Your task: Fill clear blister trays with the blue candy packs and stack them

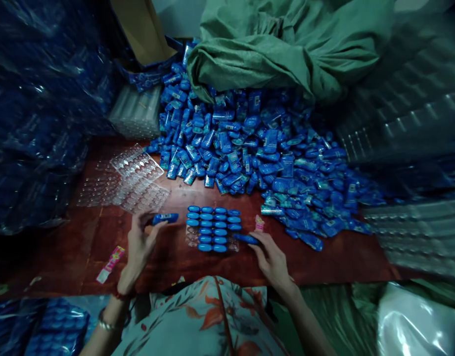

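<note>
From where I stand, landmark: the clear tray [192, 241], in front of the person, partly filled with blue packets [213, 224] laid side by side, long axes running left to right. Bare pockets show at the tray's near left and near right corners.

Left hand [141, 244]: left of the tray, thumb and fingers pinching one packet [165, 217], roughly level, well in line with the seated ones; a gap separates it from the tray edge.

Right hand [274, 257]: right of the tray, pinching another packet [246, 239], slightly tilted, its tip at the tray's right edge beside the bare corner (contact I cannot tell). This hand is the nearer.

Room: bare table [171, 262] lies between tray and left hand. Beyond the tray, the heap [227, 148] limits reach; a pink strip [259, 224] lies just right of it. On the near side, the shirt [208, 316] is close.
</note>
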Demonstrator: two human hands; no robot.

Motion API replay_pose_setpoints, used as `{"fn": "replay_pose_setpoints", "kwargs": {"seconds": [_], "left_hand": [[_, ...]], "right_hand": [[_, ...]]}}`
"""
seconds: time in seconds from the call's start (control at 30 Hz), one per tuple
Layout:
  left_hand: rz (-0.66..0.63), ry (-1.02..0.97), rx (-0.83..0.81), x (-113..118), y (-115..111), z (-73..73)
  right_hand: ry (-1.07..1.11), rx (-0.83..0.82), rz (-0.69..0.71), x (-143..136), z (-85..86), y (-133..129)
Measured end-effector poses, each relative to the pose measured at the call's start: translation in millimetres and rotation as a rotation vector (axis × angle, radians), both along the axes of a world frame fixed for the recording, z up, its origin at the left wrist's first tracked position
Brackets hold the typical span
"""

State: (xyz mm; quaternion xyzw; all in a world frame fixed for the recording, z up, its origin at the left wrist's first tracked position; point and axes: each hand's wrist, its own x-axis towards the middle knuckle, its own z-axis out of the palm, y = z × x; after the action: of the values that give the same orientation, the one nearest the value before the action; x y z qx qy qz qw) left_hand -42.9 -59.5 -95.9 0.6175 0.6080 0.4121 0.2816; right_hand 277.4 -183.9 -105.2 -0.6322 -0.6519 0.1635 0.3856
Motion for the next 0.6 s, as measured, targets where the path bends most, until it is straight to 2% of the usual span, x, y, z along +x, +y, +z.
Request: {"fn": "replay_pose_setpoints", "kwargs": {"seconds": [0.1,0.2,0.3,0.37,0.5,0.6], "left_hand": [[-0.011,0.018,0.024,7,-35,-8.1],[-0.152,0.108,0.14,19,-46,-17.9],[-0.328,0.233,0.326,25,-40,-25.9],[-0.48,0.333,0.373,25,-33,-25.5],[-0.813,0.525,0.405,27,-18,-9.9],[-0.928,0.619,0.4,30,-15,-1.8]], "right_hand": [[-0.101,0.073,0.091,-9,-13.1,6],[-0.3,0.075,0.233,-6,-9.7,17],[-0.502,0.042,0.335,-4,7.4,25],[-0.629,0.01,0.397,-6,19.3,31],[-0.834,-0.091,0.47,-18,32.0,41],[-0.898,-0.132,0.439,-27,31.4,43]]}}
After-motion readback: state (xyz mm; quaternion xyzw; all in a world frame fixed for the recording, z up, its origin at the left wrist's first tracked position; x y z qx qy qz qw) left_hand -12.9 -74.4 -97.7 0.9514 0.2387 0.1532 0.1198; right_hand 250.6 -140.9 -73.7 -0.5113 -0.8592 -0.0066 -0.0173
